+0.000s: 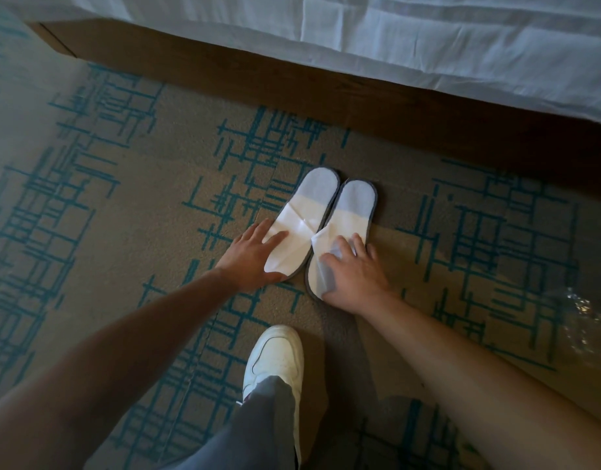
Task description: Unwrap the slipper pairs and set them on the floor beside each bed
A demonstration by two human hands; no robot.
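Two flat white slippers with grey edging lie side by side on the patterned carpet, heels toward the bed. The left slipper has my left hand resting flat on its toe end, fingers spread. The right slipper lies under my right hand, whose fingers press on its creased upper. Neither hand grips anything. A crumpled clear plastic wrapper lies on the carpet at the far right, away from both hands.
The bed's dark wooden base runs across the top, with white bedding hanging over it. My white shoe and grey trouser leg stand just below the slippers. Brown carpet with teal lines spreads to the left.
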